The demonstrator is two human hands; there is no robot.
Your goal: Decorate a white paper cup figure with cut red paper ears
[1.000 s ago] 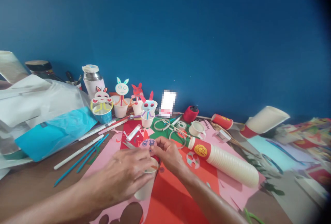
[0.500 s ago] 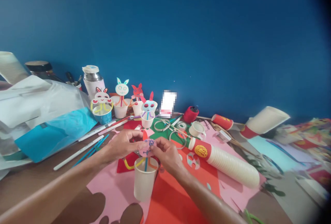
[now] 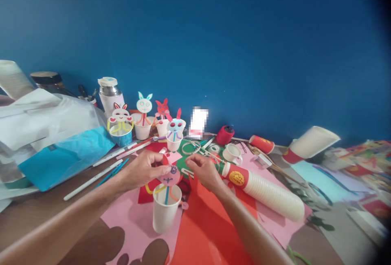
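Observation:
My left hand (image 3: 143, 171) pinches the upper left edge of a pink paper face (image 3: 172, 178) with a drawn eye and mouth. One red paper ear (image 3: 165, 160) sticks up from that side; part of the face lies behind my fingers. The face tops a blue stem (image 3: 167, 195) standing in a white paper cup (image 3: 164, 218). Yellow and orange strips come out over the cup's rim, and a small pink disc (image 3: 184, 206) hangs at the right. My right hand (image 3: 204, 171) is apart from the face, its thumb and fingers pressed together; anything between them is too small to make out.
Finished-looking paper figures in cups, such as a red-eared one (image 3: 175, 126), stand behind. A stack of paper cups (image 3: 271, 195) lies at the right. Pink (image 3: 128, 216) and orange paper (image 3: 214, 232) cover the table. White sticks (image 3: 88, 181) and a blue bag (image 3: 65, 163) are at the left.
My right hand has let go of the face's right edge and moved up and to the right. The cup and face have shifted slightly left, with my left hand still on the face.

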